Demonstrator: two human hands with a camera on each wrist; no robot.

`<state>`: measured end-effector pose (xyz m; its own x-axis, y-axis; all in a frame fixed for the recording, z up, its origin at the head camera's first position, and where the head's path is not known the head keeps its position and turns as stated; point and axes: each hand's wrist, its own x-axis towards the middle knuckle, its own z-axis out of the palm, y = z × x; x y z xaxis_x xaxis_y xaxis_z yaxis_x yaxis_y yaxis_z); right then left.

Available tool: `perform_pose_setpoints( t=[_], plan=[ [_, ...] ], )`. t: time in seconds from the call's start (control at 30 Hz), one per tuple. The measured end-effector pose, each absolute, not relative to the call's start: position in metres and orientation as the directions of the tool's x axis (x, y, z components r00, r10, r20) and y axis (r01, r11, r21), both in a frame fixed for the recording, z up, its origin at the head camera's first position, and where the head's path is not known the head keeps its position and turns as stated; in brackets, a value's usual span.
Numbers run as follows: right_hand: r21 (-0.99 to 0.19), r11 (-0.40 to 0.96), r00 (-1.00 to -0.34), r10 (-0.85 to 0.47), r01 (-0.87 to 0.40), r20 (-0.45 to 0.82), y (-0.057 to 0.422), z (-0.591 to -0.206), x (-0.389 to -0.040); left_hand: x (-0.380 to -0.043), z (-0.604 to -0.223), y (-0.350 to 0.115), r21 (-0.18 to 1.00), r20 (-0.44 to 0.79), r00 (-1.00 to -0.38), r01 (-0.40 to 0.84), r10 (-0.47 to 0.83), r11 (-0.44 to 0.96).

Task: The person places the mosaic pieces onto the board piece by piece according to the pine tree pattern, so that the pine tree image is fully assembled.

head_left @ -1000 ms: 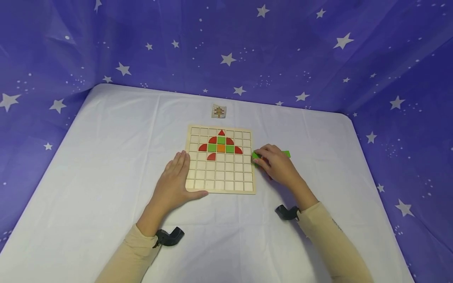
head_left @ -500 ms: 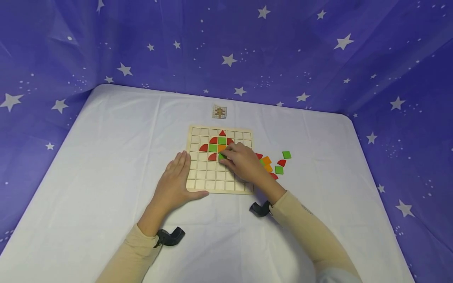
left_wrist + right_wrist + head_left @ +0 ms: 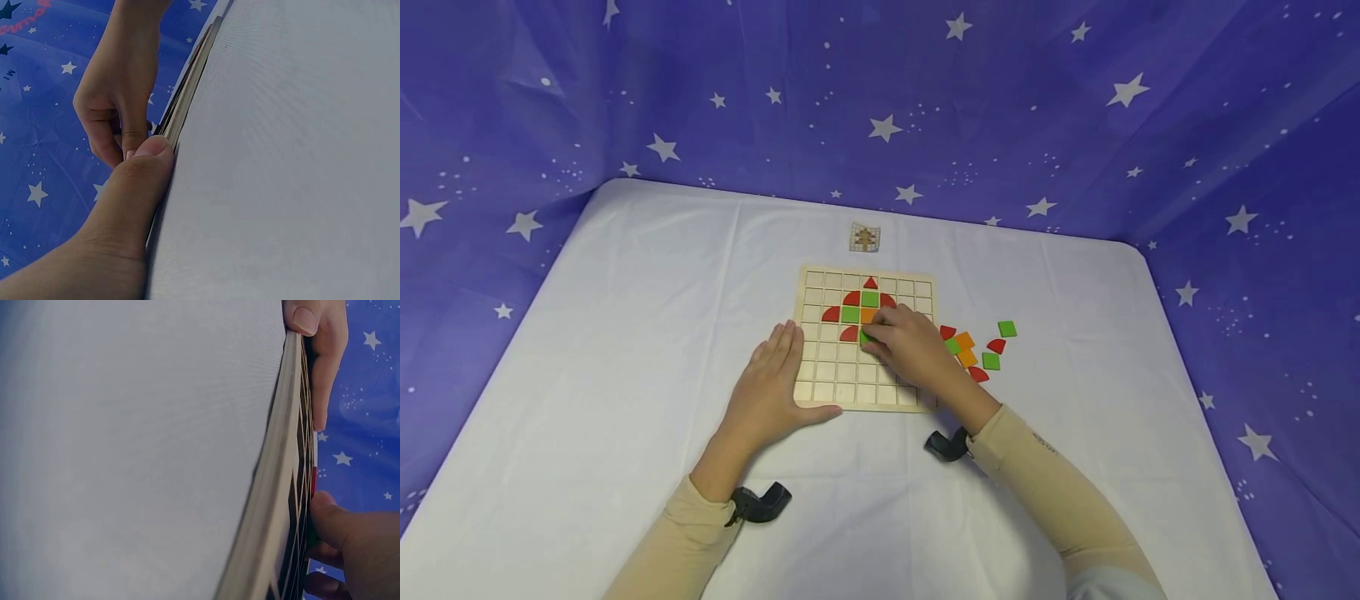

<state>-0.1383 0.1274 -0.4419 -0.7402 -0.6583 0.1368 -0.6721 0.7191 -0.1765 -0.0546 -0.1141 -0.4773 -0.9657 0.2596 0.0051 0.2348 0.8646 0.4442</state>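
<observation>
My left hand (image 3: 766, 383) lies along the left side of a wooden grid board (image 3: 823, 371), its fingers straight and its thumb on the near edge. In the left wrist view that thumb (image 3: 134, 194) touches the board's edge. My right hand (image 3: 913, 346) pinches a green square tile (image 3: 865, 337) at the cell right of a red quarter-round tile (image 3: 849, 334), just below an orange square tile (image 3: 868, 316). Fingers partly cover the green tile. In the cells above sit a red triangle (image 3: 870, 283), green squares (image 3: 869, 299) and more red quarter-rounds (image 3: 831, 314).
Loose red, green and orange tiles (image 3: 966, 357) lie right of the board, partly behind my right forearm. A small picture card (image 3: 865, 237) with a tree pattern lies beyond it. A white cloth (image 3: 625, 333) covers the table; a blue star-printed curtain (image 3: 820, 100) hangs behind.
My right hand has moved left from the loose tiles onto the board with the green square tile, uncovering the pile. Over the last half second it has barely shifted. The left hand stays put.
</observation>
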Motion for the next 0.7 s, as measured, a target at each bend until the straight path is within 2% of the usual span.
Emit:
perform_pose_setpoints(
  t=[0.7],
  plan=[
    [-0.193,0.694,-0.720,-0.667,-0.694,0.193,0.1281,-0.4421,-0.1405,-0.0538,-0.4775,-0.1138,0.450,0.004,-0.967,0.229,0.255,0.863]
  ],
)
